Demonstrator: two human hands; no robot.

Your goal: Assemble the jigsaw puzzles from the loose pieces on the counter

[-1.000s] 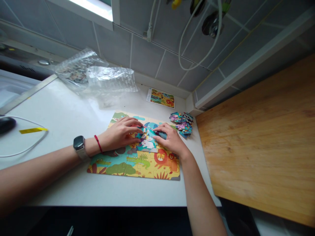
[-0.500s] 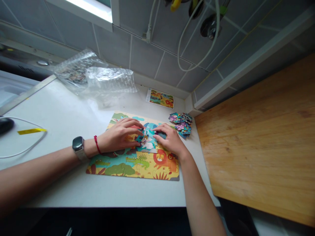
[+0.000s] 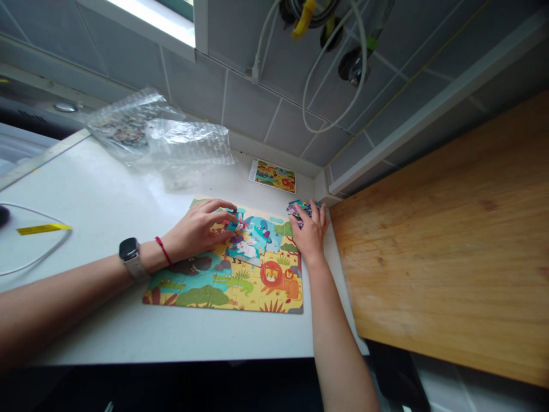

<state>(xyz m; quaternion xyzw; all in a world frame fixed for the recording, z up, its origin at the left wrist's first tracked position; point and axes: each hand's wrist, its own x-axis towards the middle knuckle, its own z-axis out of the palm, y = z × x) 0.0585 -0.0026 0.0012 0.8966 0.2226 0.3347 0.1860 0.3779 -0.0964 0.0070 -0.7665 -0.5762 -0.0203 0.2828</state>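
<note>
The left hand [image 3: 201, 229] is resting with its fingers loosely curved and parted, the tips touching the left side of a small rabbit section [image 3: 246, 249]. That section is showing a few pieces joined so far and is lying between the two hands, on top of a larger lion puzzle [image 3: 206, 294], whose visible part is looking fully assembled. The right hand [image 3: 310, 233] is spreading its fingers over a pile of loose pieces [image 3: 293, 207], so plenty are sitting unjoined; whether it's gripping one, I honestly can't tell. Beyond both hands, a picture card [image 3: 273, 175] is lying on the counter [image 3: 103, 337].
</note>
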